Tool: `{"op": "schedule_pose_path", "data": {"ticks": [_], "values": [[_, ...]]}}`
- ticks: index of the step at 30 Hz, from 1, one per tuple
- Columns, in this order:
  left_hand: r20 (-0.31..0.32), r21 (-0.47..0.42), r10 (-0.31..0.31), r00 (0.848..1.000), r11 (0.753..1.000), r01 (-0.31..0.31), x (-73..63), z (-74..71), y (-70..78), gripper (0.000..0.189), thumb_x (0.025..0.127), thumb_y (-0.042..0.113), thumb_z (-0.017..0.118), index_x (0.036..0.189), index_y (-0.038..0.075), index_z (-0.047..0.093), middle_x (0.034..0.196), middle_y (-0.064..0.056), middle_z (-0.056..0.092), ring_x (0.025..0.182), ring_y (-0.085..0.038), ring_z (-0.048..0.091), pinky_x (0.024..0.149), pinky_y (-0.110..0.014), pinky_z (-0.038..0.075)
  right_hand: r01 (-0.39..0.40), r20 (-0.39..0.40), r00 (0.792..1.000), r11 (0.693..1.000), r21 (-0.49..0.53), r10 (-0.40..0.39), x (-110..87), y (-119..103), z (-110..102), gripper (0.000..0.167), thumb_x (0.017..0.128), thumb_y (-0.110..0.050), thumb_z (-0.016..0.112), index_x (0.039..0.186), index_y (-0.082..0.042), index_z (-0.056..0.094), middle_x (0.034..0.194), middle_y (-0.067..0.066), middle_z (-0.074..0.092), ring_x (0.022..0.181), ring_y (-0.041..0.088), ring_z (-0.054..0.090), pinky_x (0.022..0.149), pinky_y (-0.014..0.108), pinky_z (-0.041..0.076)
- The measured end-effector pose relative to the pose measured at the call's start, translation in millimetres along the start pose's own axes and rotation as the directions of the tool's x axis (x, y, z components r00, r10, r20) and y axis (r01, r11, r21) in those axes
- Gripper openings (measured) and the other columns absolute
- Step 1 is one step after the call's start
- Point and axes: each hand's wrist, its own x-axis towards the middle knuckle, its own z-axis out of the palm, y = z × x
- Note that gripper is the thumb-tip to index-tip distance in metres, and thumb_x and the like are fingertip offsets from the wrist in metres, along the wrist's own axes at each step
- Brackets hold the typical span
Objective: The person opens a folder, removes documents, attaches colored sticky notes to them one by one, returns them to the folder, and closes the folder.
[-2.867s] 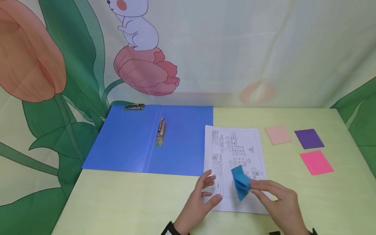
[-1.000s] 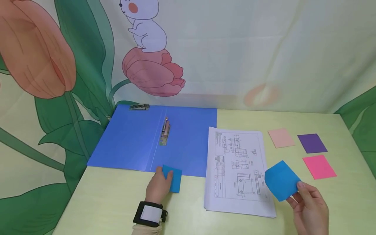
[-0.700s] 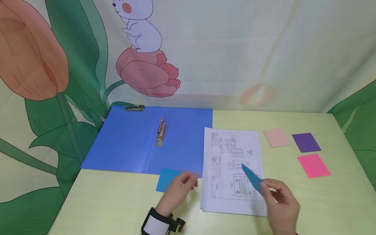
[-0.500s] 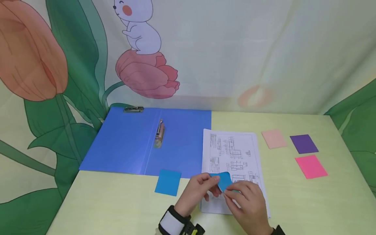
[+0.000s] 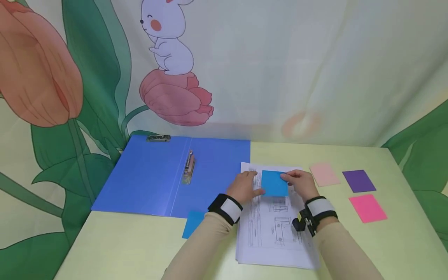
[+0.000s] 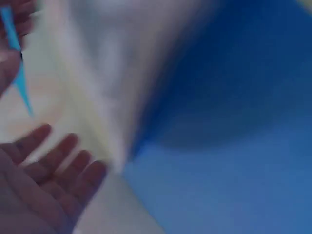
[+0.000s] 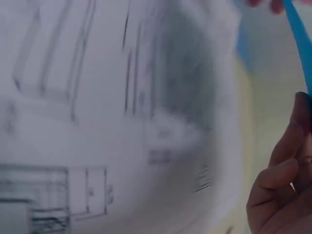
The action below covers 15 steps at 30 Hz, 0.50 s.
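My right hand (image 5: pixel 303 183) pinches a blue sticky note (image 5: pixel 274 183) at its right edge, over the upper part of a stack of printed drawings (image 5: pixel 276 252). The right wrist view shows the note edge-on between that hand's fingertips. Beside the note's left edge is my left hand (image 5: pixel 242 186), thumb tip right at its lower corner. In the left wrist view the fingers of the left hand (image 6: pixel 53 180) are extended, apart from the note. A second blue sticky note (image 5: pixel 190 224) lies at the folder's front edge, partly hidden by the left sleeve.
An open blue folder (image 5: pixel 220 175) with two metal clips lies left of the drawings, which slightly overlap it. To the right are a pale pink note (image 5: pixel 324 174), a purple note (image 5: pixel 359 181) and a bright pink note (image 5: pixel 368 208). A printed curtain (image 5: pixel 245 77) hangs behind the table.
The left hand set one blue sticky note down by the folder and came back right. Both hands then met at the other blue note and carried it forward over the drawings' upper part.
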Motion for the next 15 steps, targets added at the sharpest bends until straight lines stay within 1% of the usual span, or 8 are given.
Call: {"op": "schedule_pose_path", "data": {"ticks": [1, 2, 3, 4, 6, 7, 10, 15], "values": [[-0.002, 0.113, 0.003, 1.000, 0.994, -0.003, 5.0, 8.0, -4.3, 0.072, 0.078, 0.047, 0.069, 0.135, 0.009, 0.045, 0.130, -0.010, 0.050, 0.120, -0.025, 0.047, 0.094, -0.035, 0.041, -0.016, 0.000, 1.000, 1.000, -0.025, 0.016, 6.5, 4, 3, 0.029, 0.086, -0.028, 0.066, 0.097, -0.002, 0.068, 0.094, 0.010, 0.064, 0.085, 0.023, 0.056, 0.067, 0.035, 0.043], [-0.003, 0.213, 0.022, 1.000, 0.977, -0.020, 8.4, 15.6, -8.9, 0.079, 0.074, 0.049, 0.072, 0.136, 0.009, 0.043, 0.133, -0.010, 0.047, 0.123, -0.026, 0.043, 0.097, -0.034, 0.039, -0.022, -0.006, 1.000, 0.998, -0.054, 0.022, 11.0, 7, 6, 0.028, 0.086, -0.027, 0.067, 0.097, -0.001, 0.068, 0.094, 0.011, 0.064, 0.086, 0.024, 0.056, 0.067, 0.036, 0.044], [0.007, 0.290, 0.035, 0.999, 0.957, -0.035, 10.5, 22.5, -12.6, 0.085, 0.070, 0.051, 0.075, 0.136, 0.009, 0.042, 0.134, -0.011, 0.045, 0.124, -0.025, 0.042, 0.097, -0.033, 0.039, -0.034, -0.015, 0.999, 0.996, -0.078, 0.033, 13.9, 10, 9, 0.027, 0.086, -0.026, 0.067, 0.096, -0.001, 0.069, 0.095, 0.012, 0.065, 0.087, 0.025, 0.056, 0.067, 0.036, 0.044], [0.025, 0.334, 0.039, 0.999, 0.941, -0.046, 11.7, 28.5, -15.9, 0.091, 0.066, 0.052, 0.077, 0.137, 0.009, 0.040, 0.134, -0.011, 0.044, 0.124, -0.025, 0.041, 0.097, -0.033, 0.039, -0.031, -0.013, 0.999, 0.994, -0.106, 0.029, 15.7, 13, 12, 0.027, 0.086, -0.024, 0.067, 0.096, 0.000, 0.069, 0.096, 0.013, 0.065, 0.089, 0.027, 0.056, 0.067, 0.033, 0.043], [0.048, 0.372, 0.029, 0.998, 0.927, -0.045, 11.2, 34.2, -18.7, 0.098, 0.062, 0.053, 0.079, 0.138, 0.008, 0.038, 0.134, -0.011, 0.043, 0.124, -0.026, 0.041, 0.096, -0.033, 0.040, -0.024, -0.018, 1.000, 0.990, -0.142, 0.022, 17.2, 16, 16, 0.026, 0.086, -0.024, 0.067, 0.095, 0.000, 0.070, 0.097, 0.014, 0.065, 0.089, 0.027, 0.055, 0.066, 0.030, 0.042], [0.048, 0.387, 0.023, 0.999, 0.921, -0.040, 11.0, 34.7, -19.0, 0.099, 0.060, 0.053, 0.079, 0.138, 0.007, 0.038, 0.134, -0.011, 0.043, 0.123, -0.027, 0.040, 0.096, -0.033, 0.040, -0.013, -0.021, 1.000, 0.988, -0.151, 0.010, 17.9, 18, 18, 0.026, 0.085, -0.023, 0.068, 0.094, 0.001, 0.070, 0.097, 0.015, 0.065, 0.089, 0.028, 0.055, 0.066, 0.029, 0.042], [0.036, 0.398, 0.022, 0.999, 0.917, -0.034, 11.0, 32.8, -17.3, 0.098, 0.061, 0.053, 0.079, 0.139, 0.009, 0.039, 0.134, -0.010, 0.043, 0.123, -0.027, 0.040, 0.094, -0.034, 0.042, 0.002, -0.043, 0.999, 0.986, -0.168, -0.010, 19.4, 18, 22, 0.025, 0.085, -0.024, 0.068, 0.092, 0.000, 0.070, 0.097, 0.015, 0.066, 0.090, 0.028, 0.055, 0.065, 0.029, 0.041], [0.043, 0.398, 0.002, 0.999, 0.917, -0.018, 13.1, 26.6, -13.1, 0.091, 0.064, 0.051, 0.078, 0.138, 0.011, 0.041, 0.136, -0.010, 0.042, 0.126, -0.026, 0.037, 0.095, -0.034, 0.041, 0.024, -0.055, 0.998, 0.984, -0.175, -0.034, 23.1, 11, 25, 0.026, 0.085, -0.023, 0.068, 0.092, 0.002, 0.070, 0.097, 0.017, 0.066, 0.092, 0.031, 0.056, 0.076, 0.039, 0.044]]}}
